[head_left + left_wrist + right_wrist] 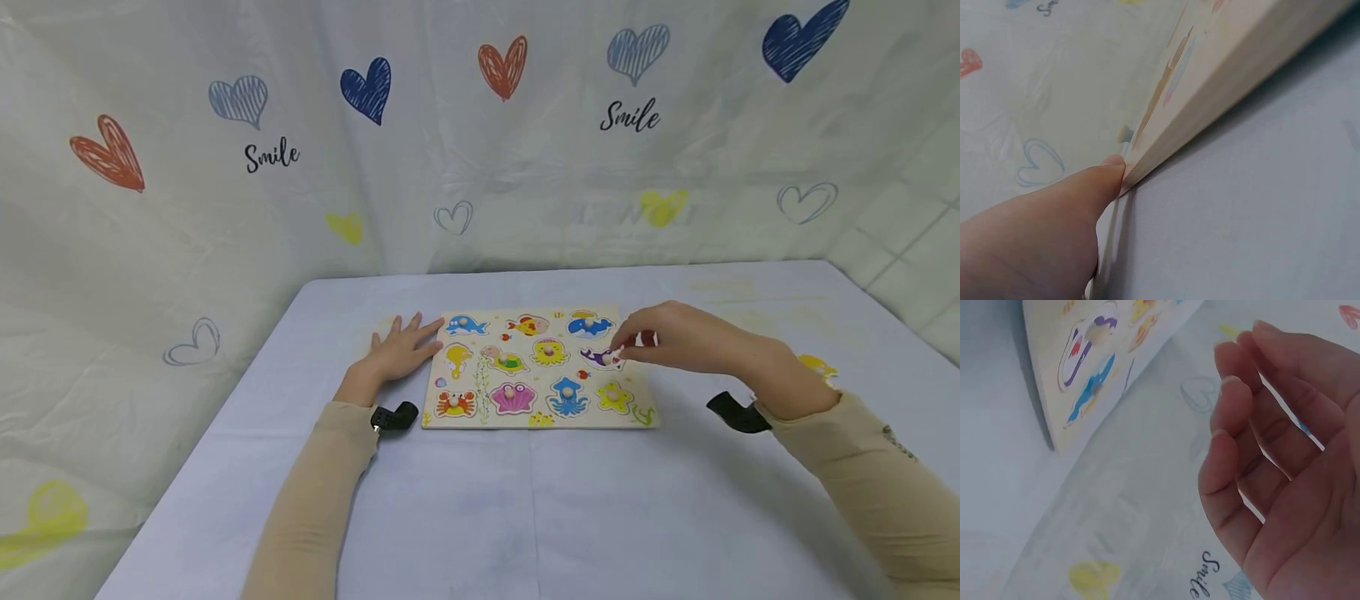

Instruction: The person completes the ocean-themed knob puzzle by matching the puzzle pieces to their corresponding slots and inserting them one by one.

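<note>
A wooden peg puzzle board with sea-animal pieces lies flat on the table. My left hand spreads its fingers at the board's left edge; in the left wrist view its thumb touches the board's corner. Over the right side, my right hand hovers by the purple sea-animal piece, which sits in its slot. Its fingers are loosely bent around nothing in the right wrist view, apart from the purple piece. Near it sit the blue whale piece, the yellow octopus piece and the yellow starfish piece.
Farther left on the board are a red crab piece, a pink shell piece and a green turtle piece. A white cloth covers the table. Behind it hangs a curtain with printed hearts.
</note>
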Tool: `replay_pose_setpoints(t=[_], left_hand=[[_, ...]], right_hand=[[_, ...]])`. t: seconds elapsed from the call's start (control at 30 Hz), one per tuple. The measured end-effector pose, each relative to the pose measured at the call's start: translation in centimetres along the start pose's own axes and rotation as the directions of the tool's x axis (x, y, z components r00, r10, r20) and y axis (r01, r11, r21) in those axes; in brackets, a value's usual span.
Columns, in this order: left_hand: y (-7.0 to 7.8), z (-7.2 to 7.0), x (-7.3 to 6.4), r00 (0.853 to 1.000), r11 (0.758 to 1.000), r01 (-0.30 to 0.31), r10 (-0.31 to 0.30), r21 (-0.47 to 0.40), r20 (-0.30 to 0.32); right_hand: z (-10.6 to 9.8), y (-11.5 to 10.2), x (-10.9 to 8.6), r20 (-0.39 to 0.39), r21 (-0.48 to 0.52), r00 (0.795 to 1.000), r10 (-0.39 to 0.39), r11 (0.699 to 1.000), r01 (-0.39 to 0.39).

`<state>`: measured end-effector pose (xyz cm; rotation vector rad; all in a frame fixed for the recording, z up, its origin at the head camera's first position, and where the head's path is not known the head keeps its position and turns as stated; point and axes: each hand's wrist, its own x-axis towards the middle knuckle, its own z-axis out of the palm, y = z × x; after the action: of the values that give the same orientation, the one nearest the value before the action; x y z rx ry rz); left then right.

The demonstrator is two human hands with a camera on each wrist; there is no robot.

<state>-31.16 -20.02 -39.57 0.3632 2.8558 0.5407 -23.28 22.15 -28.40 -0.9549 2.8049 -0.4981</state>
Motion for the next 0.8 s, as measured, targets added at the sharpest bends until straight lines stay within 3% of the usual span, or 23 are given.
replay_pose_setpoints(t=[0.2, 0.5, 0.7, 0.8], left_hand=[[0.0, 0.0, -0.1, 1.0, 1.0, 0.003, -0.003, 0.003, 0.002], [0.0, 0.0, -0.2, 1.0, 1.0, 0.004, -0.004, 0.003, 0.005], [0.0, 0.0, -0.3, 1.0, 1.0, 0.003, -0.003, 0.003, 0.006], [0.0, 0.0, -0.3, 1.0, 1.0, 0.001, -0.001, 0.006, 0.003]], right_hand=[[-1.0, 2.0, -1.9, 0.052, -0.01, 0.997, 0.057, 0.998, -0.056], [-1.7, 5.3, -4.6, 0.051, -0.012, 0.989, 0.141, 0.99, -0.141], [-1.9, 8.0, -6.3, 0.198, -0.017, 0.953, 0.229, 0.973, -0.23], [-1.9, 9.4, -7.3, 0.198, -0.029, 0.947, 0.253, 0.967, -0.252]])
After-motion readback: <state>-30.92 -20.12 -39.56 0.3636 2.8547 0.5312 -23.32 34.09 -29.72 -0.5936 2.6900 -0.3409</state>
